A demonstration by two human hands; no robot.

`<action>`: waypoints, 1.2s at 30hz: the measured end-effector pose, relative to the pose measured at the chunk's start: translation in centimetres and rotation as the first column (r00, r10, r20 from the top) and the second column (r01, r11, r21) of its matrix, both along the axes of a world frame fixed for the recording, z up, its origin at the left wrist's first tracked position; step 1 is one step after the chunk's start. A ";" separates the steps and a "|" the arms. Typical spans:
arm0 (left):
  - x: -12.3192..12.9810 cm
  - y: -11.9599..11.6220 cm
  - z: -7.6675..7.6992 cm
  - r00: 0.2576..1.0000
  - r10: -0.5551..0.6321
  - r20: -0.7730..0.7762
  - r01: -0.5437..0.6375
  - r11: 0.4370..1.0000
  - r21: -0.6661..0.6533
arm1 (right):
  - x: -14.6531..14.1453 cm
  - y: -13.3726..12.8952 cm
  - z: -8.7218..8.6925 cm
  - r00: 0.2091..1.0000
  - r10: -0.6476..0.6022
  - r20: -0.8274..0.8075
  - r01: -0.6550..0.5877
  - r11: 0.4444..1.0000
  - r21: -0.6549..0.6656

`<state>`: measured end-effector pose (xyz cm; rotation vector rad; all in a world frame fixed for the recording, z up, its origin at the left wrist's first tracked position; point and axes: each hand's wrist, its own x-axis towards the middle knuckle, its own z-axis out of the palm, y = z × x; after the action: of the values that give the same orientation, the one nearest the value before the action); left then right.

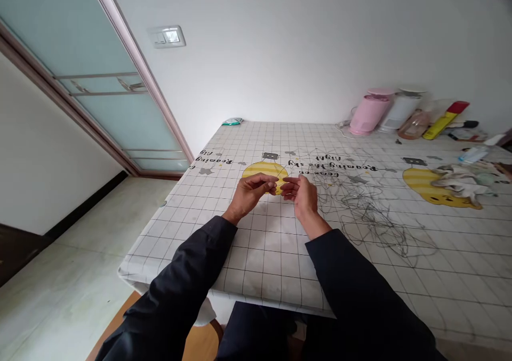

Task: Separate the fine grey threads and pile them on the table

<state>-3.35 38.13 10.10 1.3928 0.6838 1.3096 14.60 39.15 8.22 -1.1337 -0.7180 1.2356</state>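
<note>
My left hand is over the yellow balloon print of the tablecloth, thumb and fingertips pinched together. A thin thread, hard to make out, runs up and to the right from these fingertips. Close beside it on the right is my right hand, its fingers stretched towards the left fingertips and slightly apart; no held object shows in it. A loose tangle of thin grey thread spreads over the cloth to the right of my right hand.
The checked tablecloth covers the table. Along the wall at the back right stand a pink device, a white device, a bottle and a yellow tube. A crumpled cloth lies far right. A small packet is at the back left corner.
</note>
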 end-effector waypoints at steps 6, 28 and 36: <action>-1.1 0.4 0.7 0.995 0.085 0.043 -0.084 0.996 -0.029 | 1.5 0.3 0.6 0.967 0.086 0.239 -0.077 0.996 -0.048; -4.0 2.5 0.6 0.949 0.310 0.061 -0.301 0.945 -0.125 | -0.3 -2.0 0.8 0.808 0.408 0.425 -0.527 0.823 0.212; -3.4 3.0 -0.6 0.915 0.401 -0.046 -0.402 0.915 -0.016 | -0.7 -1.5 -0.1 0.773 0.170 0.611 -0.303 0.945 0.122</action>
<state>-6.74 41.08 9.51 1.3028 1.0541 1.5863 13.86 37.64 8.11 -1.2847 -1.4804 0.9642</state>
